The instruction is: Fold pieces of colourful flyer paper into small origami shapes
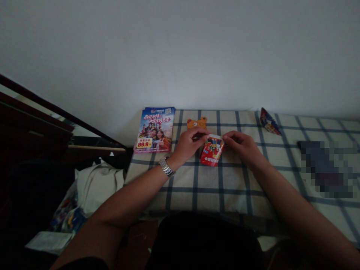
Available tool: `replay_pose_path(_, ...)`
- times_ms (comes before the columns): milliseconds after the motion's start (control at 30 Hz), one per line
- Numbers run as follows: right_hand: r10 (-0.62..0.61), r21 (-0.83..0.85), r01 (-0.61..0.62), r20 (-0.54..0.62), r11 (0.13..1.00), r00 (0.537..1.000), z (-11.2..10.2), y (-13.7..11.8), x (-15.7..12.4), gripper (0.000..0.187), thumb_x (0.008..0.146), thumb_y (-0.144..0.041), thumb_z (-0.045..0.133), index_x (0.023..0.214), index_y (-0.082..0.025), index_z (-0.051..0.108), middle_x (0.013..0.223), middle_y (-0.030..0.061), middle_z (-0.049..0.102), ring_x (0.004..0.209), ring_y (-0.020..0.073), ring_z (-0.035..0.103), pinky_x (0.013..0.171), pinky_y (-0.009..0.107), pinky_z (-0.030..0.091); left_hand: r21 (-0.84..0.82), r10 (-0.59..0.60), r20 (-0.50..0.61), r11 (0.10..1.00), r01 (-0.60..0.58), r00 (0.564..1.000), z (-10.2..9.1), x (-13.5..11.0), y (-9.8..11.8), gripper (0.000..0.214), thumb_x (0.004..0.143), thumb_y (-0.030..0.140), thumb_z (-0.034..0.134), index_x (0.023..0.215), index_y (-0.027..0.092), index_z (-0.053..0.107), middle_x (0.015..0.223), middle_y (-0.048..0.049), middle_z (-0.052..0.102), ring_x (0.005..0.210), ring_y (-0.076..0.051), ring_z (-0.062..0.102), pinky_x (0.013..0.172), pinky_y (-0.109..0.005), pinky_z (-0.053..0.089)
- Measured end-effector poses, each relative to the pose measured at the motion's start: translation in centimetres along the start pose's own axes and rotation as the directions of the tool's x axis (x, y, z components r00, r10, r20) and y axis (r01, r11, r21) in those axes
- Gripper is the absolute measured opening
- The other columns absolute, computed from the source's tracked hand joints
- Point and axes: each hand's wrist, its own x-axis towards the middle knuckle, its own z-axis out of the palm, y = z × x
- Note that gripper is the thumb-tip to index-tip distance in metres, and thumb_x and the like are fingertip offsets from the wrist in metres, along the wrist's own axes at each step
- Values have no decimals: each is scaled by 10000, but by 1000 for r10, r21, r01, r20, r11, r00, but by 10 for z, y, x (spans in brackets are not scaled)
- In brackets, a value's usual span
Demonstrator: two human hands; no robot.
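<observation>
Red leaflet [212, 150] at frame centre, its top edge pinched by left hand [189, 143] and right hand [242, 144]. Both grip opposite corners, apparently keeping it taut over the checked cloth [225, 187].

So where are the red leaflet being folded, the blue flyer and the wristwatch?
red leaflet [211, 152]: head view, middle of its printed face.
blue flyer [154, 129]: head view, centre of the cover.
wristwatch [166, 167]: head view, metal band on left wrist.
</observation>
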Motion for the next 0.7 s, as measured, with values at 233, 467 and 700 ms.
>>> replay_pose_path(233, -38, -51, 36, -22, 998, 999, -1, 4, 1, 373, 851, -616, 830, 867, -249, 763, 809, 39, 789, 732, 227, 730, 711, 370, 638, -25, 14, 17, 1000, -13, 1000, 1, 1, -3, 129, 993, 272, 750, 1101, 204, 768, 1119, -58, 802, 1004, -172, 761, 928, -317, 619)
replay_pose_path(467, -60, -38, 60, -14, 998, 998, 2, 1, -1, 367, 872, -585, 821, 1019, -255, 756, 908, 44, 816, 811, 232, 767, 747, 369, 652, -36, -11, 40, 999, 12, 999, 1, 1, -5, 145, 990, 303, 753, 1078, 188, 770, 1105, -69, 806, 998, -186, 766, 929, -330, 612)
replay_pose_path(700, -70, -36, 70, -6, 997, 998, 2, 1, -1, 352, 835, -555, 864, 973, -246, 766, 920, 57, 819, 840, 242, 776, 768, 380, 657, -81, -25, 42, 996, 29, 999, 1, 1, -5, 218, 973, 385, 785, 1072, 190, 775, 1088, -71, 802, 983, -185, 757, 931, -336, 603)
